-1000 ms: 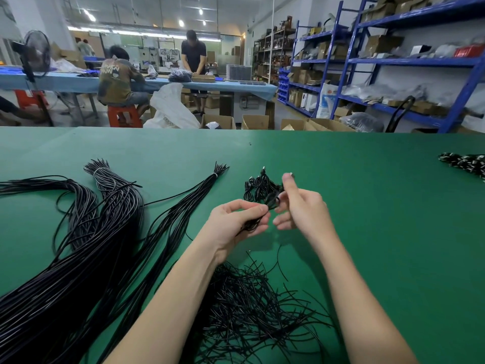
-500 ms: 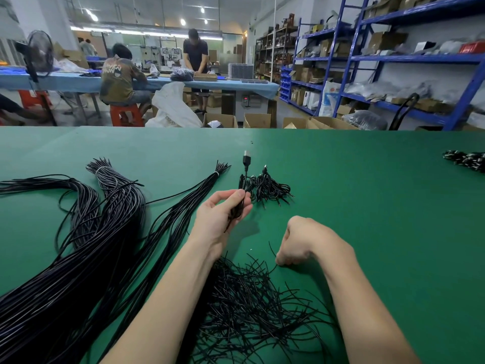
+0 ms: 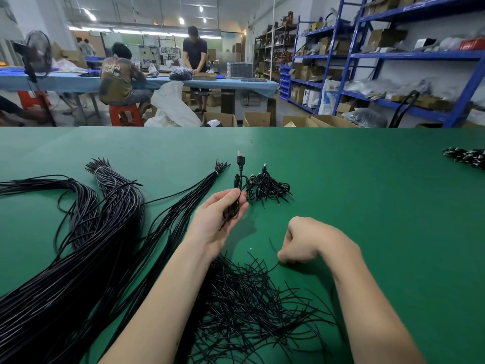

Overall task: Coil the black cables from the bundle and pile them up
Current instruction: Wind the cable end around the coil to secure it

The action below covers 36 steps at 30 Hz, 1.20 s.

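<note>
At far left, long bundles of black cables (image 3: 86, 248) lie fanned across the green table (image 3: 367, 206), two of them tied near their far ends. Right of these, the left hand (image 3: 219, 218) is raised palm-up just above the table, its thumb and fingers curled round a coiled cable (image 3: 233, 206); the cable's USB plug (image 3: 241, 160) stands up beyond the fingertips. One second earlier both hands met over this coil; half a second ago the left hand already held it alone, and its pose is almost unchanged since. Just beyond and to the right of the hand, a small pile of coiled cables (image 3: 267, 189) rests on the table. Below, between the forearms, lies a loose heap of short black ties (image 3: 252, 300). The right hand (image 3: 305, 239) rests knuckles-up at the heap's far edge, fingers curled under; it has dropped there from the coil, and whether the fingertips pinch a tie cannot be told. At far right, a black-and-white bundle (image 3: 467, 157) lies at the table's edge.
</note>
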### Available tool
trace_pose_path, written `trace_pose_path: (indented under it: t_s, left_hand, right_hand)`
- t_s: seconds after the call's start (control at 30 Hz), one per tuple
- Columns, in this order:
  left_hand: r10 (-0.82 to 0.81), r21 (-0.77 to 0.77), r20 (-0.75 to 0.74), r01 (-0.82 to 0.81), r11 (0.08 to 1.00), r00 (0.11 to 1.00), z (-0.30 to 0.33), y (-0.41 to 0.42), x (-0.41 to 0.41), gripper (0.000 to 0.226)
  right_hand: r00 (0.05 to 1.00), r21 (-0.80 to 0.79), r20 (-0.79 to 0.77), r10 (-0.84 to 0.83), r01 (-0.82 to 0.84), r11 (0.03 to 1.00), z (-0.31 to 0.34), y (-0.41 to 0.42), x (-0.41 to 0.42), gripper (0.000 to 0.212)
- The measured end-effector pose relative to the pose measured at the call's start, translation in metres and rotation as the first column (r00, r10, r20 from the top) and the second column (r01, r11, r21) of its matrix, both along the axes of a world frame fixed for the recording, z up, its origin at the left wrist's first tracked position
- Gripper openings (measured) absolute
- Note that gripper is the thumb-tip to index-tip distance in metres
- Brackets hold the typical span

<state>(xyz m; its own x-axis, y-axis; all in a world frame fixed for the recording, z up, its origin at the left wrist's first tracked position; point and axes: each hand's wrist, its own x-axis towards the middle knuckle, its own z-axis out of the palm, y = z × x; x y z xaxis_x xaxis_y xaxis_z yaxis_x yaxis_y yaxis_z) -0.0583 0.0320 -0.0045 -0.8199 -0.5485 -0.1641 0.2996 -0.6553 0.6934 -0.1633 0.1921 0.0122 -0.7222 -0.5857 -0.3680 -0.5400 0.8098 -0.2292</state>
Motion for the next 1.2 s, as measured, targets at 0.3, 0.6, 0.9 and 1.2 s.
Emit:
trace_pose_path:
  t_s: [0.3, 0.6, 0.9, 1.2]
  left_hand:
    - [0.044, -0.28, 0.013, -0.039, 0.959, 0.999, -0.002, 0.008, -0.004, 0.01]
    - [0.055, -0.48, -0.059, -0.076, 0.874, 0.997, 0.003, 0.014, -0.002, 0.006]
    - [0.003, -0.577, -0.088, -0.054, 0.815, 0.996, 0.003, 0.015, -0.002, 0.006]
    - [0.057, -0.552, -0.093, -0.099, 0.828, 0.994, 0.005, 0.019, -0.004, 0.008]
  right_hand:
    - [0.933, -0.879, 0.331, 0.141, 0.251, 0.406, 0.028, -0.004, 0.013, 0.005]
    - [0.771, -0.776, 0.621, 0.14, 0.58, 0.249, 0.019, -0.019, 0.021, 0.022]
    - [0.706, -0.73, 0.682, 0.19, 0.643, 0.231, 0.016, -0.018, 0.016, 0.01]
    - [0.805, -0.82, 0.572, 0.159, 0.559, 0.12, 0.013, -0.026, 0.024, 0.013]
